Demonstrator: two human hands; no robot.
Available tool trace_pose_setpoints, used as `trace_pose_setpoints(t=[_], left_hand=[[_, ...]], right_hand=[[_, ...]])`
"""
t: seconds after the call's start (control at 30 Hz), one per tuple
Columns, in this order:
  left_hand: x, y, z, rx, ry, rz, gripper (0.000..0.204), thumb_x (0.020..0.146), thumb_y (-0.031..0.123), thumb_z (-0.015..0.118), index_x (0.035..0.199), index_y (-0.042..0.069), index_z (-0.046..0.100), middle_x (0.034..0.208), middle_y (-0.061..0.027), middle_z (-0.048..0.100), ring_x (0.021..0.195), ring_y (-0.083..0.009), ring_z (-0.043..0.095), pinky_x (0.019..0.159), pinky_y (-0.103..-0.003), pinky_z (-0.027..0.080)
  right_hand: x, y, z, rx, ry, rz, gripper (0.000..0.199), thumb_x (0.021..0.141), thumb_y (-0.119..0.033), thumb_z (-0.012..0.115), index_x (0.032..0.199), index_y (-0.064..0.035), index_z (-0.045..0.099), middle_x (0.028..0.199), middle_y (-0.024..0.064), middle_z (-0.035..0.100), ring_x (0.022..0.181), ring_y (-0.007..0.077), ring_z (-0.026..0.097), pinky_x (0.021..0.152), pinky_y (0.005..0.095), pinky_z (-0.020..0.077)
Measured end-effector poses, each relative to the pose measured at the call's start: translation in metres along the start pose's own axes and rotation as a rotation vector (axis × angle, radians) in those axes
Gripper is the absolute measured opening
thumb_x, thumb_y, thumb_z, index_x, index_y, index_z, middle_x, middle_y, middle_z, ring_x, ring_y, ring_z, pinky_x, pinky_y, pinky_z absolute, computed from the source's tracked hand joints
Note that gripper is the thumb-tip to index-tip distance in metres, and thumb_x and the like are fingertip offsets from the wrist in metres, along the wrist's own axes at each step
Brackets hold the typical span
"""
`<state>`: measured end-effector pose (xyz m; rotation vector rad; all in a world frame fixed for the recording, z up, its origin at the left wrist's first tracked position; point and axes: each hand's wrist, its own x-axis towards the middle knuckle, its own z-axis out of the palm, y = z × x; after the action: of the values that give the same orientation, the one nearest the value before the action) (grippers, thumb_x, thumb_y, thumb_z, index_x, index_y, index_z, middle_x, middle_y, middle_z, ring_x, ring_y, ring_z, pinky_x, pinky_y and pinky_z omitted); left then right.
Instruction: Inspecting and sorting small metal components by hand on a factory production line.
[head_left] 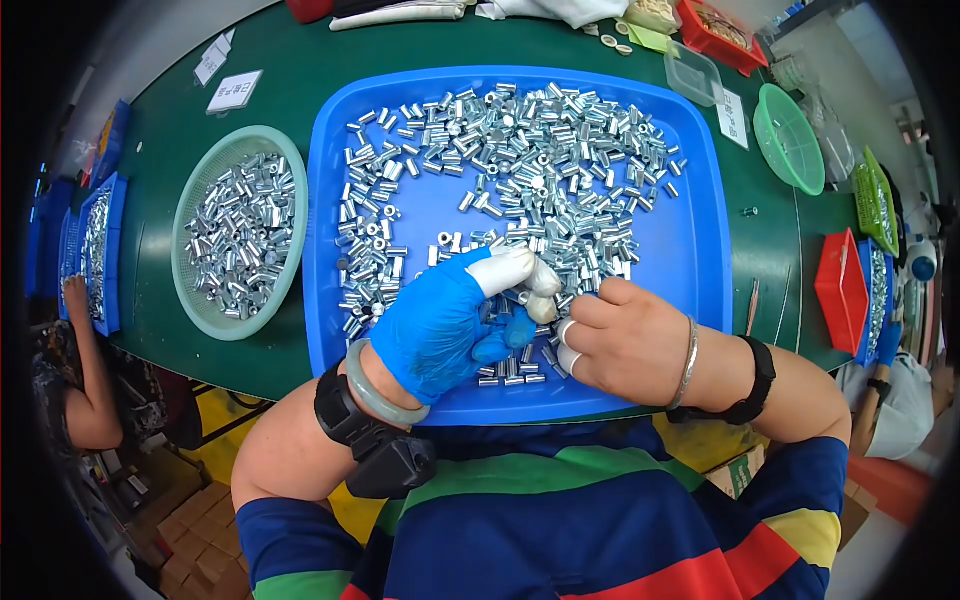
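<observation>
The left hand [440, 325], in a blue glove with white-covered fingertips, and the bare right hand [625, 335] meet just below the middle of the frame, fingertips bunched together over the near part of a blue tray [700, 270]. They pinch at small silver metal sleeves [520, 150], but whether a sleeve sits between the fingers cannot be told, since the fingertips cover each other. White finger cots show on two right fingers. A pale green bangle and a black wrist device ring the left wrist; a silver bangle and a black band ring the right.

The sleeves lie scattered thickly across the upper half of the tray and down its left side, with a few under and just beside the hands. The tray's right part is bare blue.

To the left of the tray, touching or nearly so, a pale green round basket [195, 300] holds more sleeves. A green bowl [785, 140] stands at upper right, a red bin [840, 290] at the right edge. The tray's near rim is partly hidden by the person's striped shirt. Another person's arm [85, 370] shows at far left by a blue tray cut off by the frame.
</observation>
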<state>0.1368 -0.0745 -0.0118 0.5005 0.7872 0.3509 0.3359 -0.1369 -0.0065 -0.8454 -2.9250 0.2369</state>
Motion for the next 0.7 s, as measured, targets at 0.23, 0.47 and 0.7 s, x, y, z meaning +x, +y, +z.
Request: trace_pose_setpoints(t=[0.23, 0.47, 0.7], left_hand=[[-0.002, 0.003, 0.002, 0.043, 0.026, -0.037, 0.026, 0.091, 0.027, 0.048, 0.095, 0.006, 0.062, 0.083, -0.0053, 0.062, 0.072, -0.0106, 0.057, 0.057, -0.019, 0.044], [-0.001, -0.002, -0.002, 0.129, -0.144, -0.073, 0.028, 0.091, 0.028, 0.047, 0.099, 0.005, 0.061, 0.083, -0.0059, 0.062, 0.062, -0.0094, 0.051, 0.05, -0.02, 0.037], [-0.001, -0.004, 0.003, 0.198, -0.204, -0.13, 0.036, 0.094, 0.033, 0.043, 0.1, 0.002, 0.061, 0.082, -0.0073, 0.062, 0.062, -0.0119, 0.054, 0.053, -0.022, 0.043]], right_hand=[[-0.018, 0.01, -0.004, 0.555, 0.284, 0.231, 0.023, 0.063, -0.012, 0.077, 0.085, -0.0135, 0.069, 0.075, -0.0007, 0.054, 0.072, 0.0165, 0.052, 0.065, 0.0299, 0.0394], [-0.024, 0.011, -0.001, 0.747, 0.419, 0.313, 0.025, 0.065, -0.011, 0.079, 0.088, -0.0134, 0.07, 0.078, -0.0013, 0.056, 0.072, 0.015, 0.053, 0.065, 0.0277, 0.0399], [-0.019, 0.01, -0.005, 0.756, 0.434, 0.319, 0.025, 0.064, -0.013, 0.079, 0.088, -0.0141, 0.072, 0.077, -0.0007, 0.055, 0.071, 0.0164, 0.053, 0.066, 0.0283, 0.0412]])
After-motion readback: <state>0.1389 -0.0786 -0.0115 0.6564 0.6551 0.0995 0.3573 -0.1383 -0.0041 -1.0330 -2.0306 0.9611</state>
